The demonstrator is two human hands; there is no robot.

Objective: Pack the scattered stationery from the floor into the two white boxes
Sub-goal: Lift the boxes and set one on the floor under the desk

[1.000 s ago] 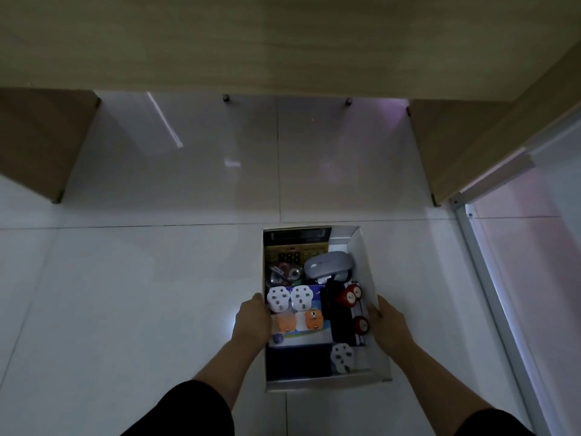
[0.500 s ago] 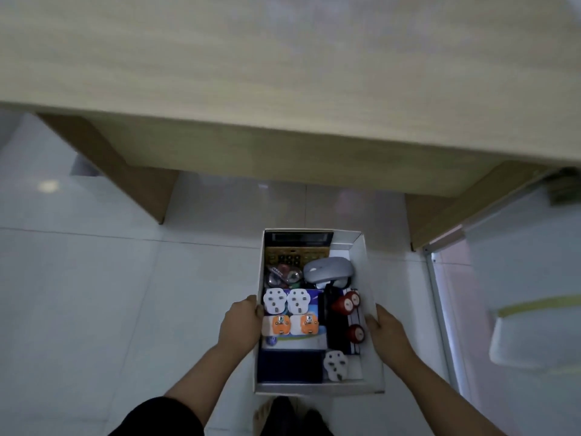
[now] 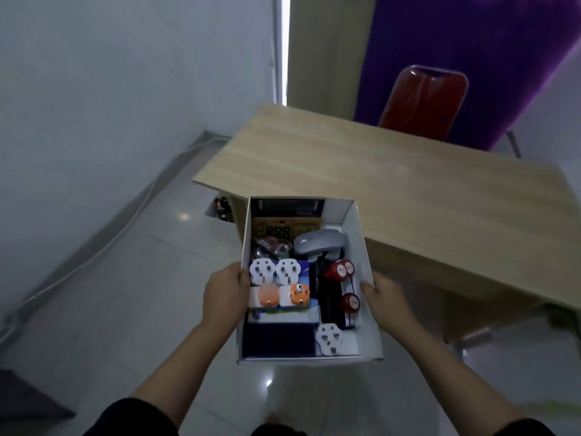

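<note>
I've got the white box (image 3: 361, 247) up off the floor, left hand (image 3: 224, 292) gripping its left wall, right hand (image 3: 385, 298) gripping the right wall. Inside: white plugs (image 3: 275, 272), orange plugs (image 3: 298, 295), a grey mouse (image 3: 319, 242), red caps (image 3: 339, 270). The wooden worktop (image 3: 393, 184) sits just beyond, red chair (image 3: 423, 100) behind it.

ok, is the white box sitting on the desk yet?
No. Left hand and right hand grip the white box by its side walls, holding it in the air in front of the wooden desk.
</note>
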